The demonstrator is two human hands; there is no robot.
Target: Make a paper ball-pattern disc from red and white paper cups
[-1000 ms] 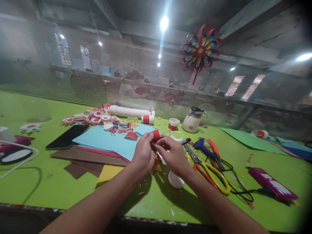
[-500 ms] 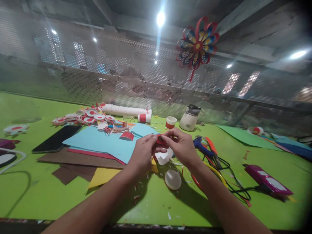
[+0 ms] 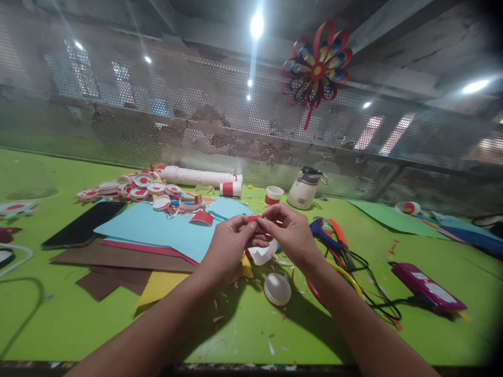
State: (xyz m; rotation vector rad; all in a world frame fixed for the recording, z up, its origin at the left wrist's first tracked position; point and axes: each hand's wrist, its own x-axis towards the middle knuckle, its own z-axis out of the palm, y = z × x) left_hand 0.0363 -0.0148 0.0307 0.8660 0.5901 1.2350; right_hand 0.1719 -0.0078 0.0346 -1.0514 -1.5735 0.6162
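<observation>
**Head view: both hands pinched on a small red paper strip, mid-bench**

- Bench [image 3: 58,309]: green top, runs the full width. Perforated mesh screen [image 3: 157,104] stands along the far edge, with a paper pinwheel [image 3: 317,67] hanging above it.
- Paper sheets [image 3: 157,228]: blue on top of brown, red and yellow, lying flat to the left of the hands. A dark phone [image 3: 84,224] sits at their left edge.
- Far side: long white tube [image 3: 200,177] lying left-right, a heap of red-and-white discs [image 3: 133,191] near its left end, and a white jug [image 3: 304,189] to the right.
- Right of the hands: scissors and cables [image 3: 346,256] in a tangle, with a magenta device [image 3: 426,287] beyond them.
- Left hand [image 3: 226,246] and right hand [image 3: 293,235]: together at centre, fingertips meeting, both closed on the red strip [image 3: 257,226].
- Strip position: held above the bench, between the 2 sets of fingertips, equally near each hand. Most of it is hidden by fingers.
- Strip axis: the visible part runs roughly left-right, hand to hand. Cannot tell which end leads.
- Just below the grip: a white cup piece [image 3: 262,255]. Nearer the camera, a white round cup base [image 3: 277,289] lies on the bench, apart from both hands.
</observation>
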